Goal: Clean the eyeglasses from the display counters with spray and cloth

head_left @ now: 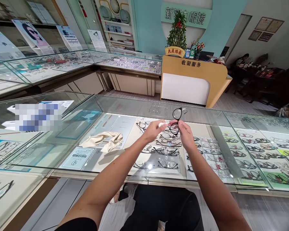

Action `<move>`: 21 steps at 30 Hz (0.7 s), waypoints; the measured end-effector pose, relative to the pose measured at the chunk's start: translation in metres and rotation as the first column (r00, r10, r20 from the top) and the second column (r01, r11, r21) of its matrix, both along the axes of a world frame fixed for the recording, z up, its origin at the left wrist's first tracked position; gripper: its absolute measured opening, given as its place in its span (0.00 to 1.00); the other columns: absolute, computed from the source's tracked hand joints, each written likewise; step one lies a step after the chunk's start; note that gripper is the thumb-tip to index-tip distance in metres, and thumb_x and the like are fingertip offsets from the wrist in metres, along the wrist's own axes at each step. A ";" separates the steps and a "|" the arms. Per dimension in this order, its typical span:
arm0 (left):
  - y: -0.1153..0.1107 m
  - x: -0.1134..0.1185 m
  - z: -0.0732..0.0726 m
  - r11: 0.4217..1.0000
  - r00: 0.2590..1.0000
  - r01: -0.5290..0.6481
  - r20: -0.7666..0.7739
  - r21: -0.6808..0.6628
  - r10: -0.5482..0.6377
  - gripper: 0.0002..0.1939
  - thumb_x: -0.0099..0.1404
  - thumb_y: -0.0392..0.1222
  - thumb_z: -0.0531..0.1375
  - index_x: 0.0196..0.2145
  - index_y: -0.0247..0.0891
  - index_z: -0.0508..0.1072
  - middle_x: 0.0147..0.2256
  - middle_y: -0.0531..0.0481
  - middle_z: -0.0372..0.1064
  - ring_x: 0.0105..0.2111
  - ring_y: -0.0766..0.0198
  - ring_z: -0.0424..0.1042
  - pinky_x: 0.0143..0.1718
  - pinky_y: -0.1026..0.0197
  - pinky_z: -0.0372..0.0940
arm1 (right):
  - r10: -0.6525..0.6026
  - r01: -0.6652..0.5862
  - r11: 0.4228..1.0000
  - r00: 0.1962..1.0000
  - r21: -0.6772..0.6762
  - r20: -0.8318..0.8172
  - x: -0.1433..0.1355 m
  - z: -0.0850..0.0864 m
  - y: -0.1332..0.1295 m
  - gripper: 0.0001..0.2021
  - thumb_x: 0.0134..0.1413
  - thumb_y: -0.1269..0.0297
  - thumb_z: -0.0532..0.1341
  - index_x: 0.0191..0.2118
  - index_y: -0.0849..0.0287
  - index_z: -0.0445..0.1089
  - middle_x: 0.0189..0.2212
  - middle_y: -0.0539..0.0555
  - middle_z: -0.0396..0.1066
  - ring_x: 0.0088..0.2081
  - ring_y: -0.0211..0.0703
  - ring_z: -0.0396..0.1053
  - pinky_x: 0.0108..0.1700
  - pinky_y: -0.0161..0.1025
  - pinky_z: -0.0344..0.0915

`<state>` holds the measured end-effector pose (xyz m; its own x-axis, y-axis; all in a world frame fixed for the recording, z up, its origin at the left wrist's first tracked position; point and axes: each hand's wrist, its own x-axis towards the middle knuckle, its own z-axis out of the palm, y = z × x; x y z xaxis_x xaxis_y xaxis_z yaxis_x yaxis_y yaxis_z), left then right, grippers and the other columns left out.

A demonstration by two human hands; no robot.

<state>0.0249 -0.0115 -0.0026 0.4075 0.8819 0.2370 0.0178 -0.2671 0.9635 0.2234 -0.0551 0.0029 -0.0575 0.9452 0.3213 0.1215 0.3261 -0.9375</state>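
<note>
A pair of black round-framed eyeglasses (177, 114) is held up on end above the glass counter, one lens over the other. My right hand (186, 134) grips the frame near the lower lens, fingers closed. Close by on the left, my left hand (154, 131) is closed on a small white object (162, 124), whose exact kind I cannot make out. That hand's fingertips are right beside the lower lens; whether they touch it is unclear. On the counter, left of my hands, lies a crumpled beige cloth (103, 140).
Beneath the glass top of the display case (120, 157), several eyeglasses (168, 164) lie in rows. A light blue card (80, 158) is at the left. Papers (38, 115) rest further left. Across the aisle stands a wooden cashier desk (195, 69) with a plant (177, 32).
</note>
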 end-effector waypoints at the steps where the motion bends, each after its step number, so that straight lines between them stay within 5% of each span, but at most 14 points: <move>1: 0.007 -0.006 0.001 0.996 0.998 -0.069 0.005 0.058 0.069 0.24 0.68 0.65 0.60 0.31 0.39 0.70 0.29 0.52 0.63 0.31 0.61 0.59 0.36 0.59 0.54 | -0.010 0.010 1.000 1.000 -0.003 0.010 0.000 0.000 0.000 0.28 0.73 0.40 0.48 0.49 0.53 0.78 0.46 0.58 0.81 0.48 0.53 0.75 0.53 0.49 0.71; 4: 0.036 -0.036 -0.001 0.908 0.921 -0.390 0.073 0.153 0.384 0.19 0.72 0.59 0.55 0.34 0.40 0.69 0.33 0.49 0.66 0.34 0.59 0.64 0.40 0.58 0.59 | -0.034 0.034 0.999 0.999 -0.001 0.000 0.002 0.001 0.001 0.28 0.73 0.40 0.48 0.48 0.53 0.78 0.47 0.57 0.81 0.48 0.52 0.76 0.52 0.48 0.70; 7: 0.068 -0.072 -0.010 0.693 0.696 -0.718 0.040 0.073 0.717 0.07 0.71 0.47 0.57 0.42 0.41 0.67 0.39 0.48 0.69 0.41 0.56 0.68 0.48 0.55 0.62 | -0.045 0.045 0.999 0.998 0.005 -0.049 0.003 0.001 0.003 0.26 0.73 0.42 0.50 0.46 0.53 0.78 0.47 0.57 0.81 0.49 0.52 0.75 0.52 0.47 0.69; 10: 0.089 -0.103 -0.026 0.548 0.540 -0.831 -0.095 0.095 0.836 0.09 0.72 0.42 0.55 0.48 0.41 0.64 0.49 0.42 0.71 0.50 0.52 0.69 0.56 0.51 0.62 | -0.046 0.046 0.999 0.996 0.001 -0.081 0.005 0.001 0.004 0.25 0.73 0.42 0.51 0.45 0.54 0.79 0.46 0.57 0.81 0.46 0.51 0.75 0.52 0.48 0.69; 15: 0.098 -0.125 -0.048 0.494 0.448 -0.849 -0.243 0.184 0.860 0.11 0.74 0.43 0.52 0.51 0.40 0.64 0.53 0.37 0.72 0.53 0.48 0.72 0.57 0.49 0.64 | -0.059 0.058 0.998 0.996 -0.014 -0.073 0.006 -0.001 0.006 0.25 0.71 0.41 0.52 0.44 0.54 0.78 0.47 0.58 0.81 0.45 0.51 0.74 0.51 0.48 0.69; 21: 0.102 -0.125 -0.057 0.502 0.433 -0.848 -0.319 0.173 0.843 0.10 0.73 0.45 0.54 0.50 0.41 0.66 0.51 0.38 0.74 0.52 0.46 0.73 0.56 0.48 0.65 | -0.060 0.060 0.998 0.997 -0.005 -0.058 0.007 -0.002 0.008 0.26 0.72 0.40 0.50 0.45 0.54 0.78 0.46 0.57 0.81 0.45 0.52 0.74 0.51 0.48 0.69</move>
